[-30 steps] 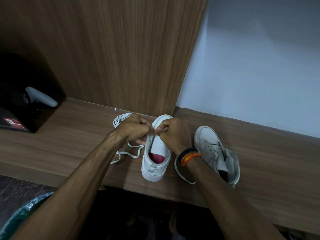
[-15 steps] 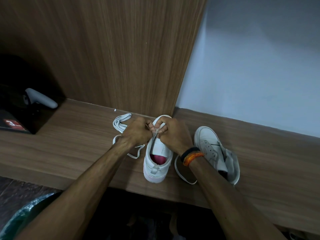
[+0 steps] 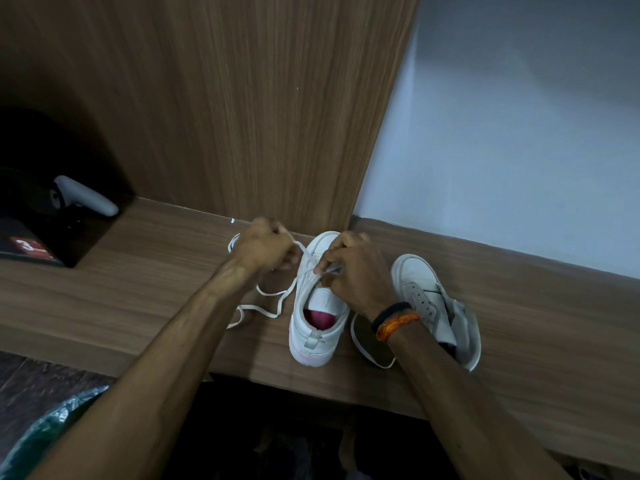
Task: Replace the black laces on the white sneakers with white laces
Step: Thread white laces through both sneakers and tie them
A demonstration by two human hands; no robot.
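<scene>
1. The near sneaker [image 3: 320,327] stands upright on the wooden shelf [image 3: 138,292], its opening facing up. Inside the opening a pink lining shows, with the white tongue above it.
2. Its long axis runs away from the person: heel at the shelf's front edge, toe against the wooden panel [image 3: 242,109].
3. The second sneaker [image 3: 434,299] sits just to the right on the same shelf, tipped onto its side, toe also pointing away and slightly left. Its eyelets look bare and its tongue flops open; the inside is dark.
4. The left hand [image 3: 265,249] is curled closed on a strand of the white lace [image 3: 270,308], pulling it up and left from the near sneaker's upper eyelets.
5. The right hand [image 3: 356,271] pinches the other strand between thumb and fingertip over the sneaker's laced front. Its wrist carries a black band and an orange thread.
6. The lace's loose lengths lie in loops on the shelf left of the near sneaker, and one loop curves between the two sneakers under the right wrist.
7. At far left a dark box [image 3: 41,237] holds a grey handle-shaped thing [image 3: 86,199].
</scene>
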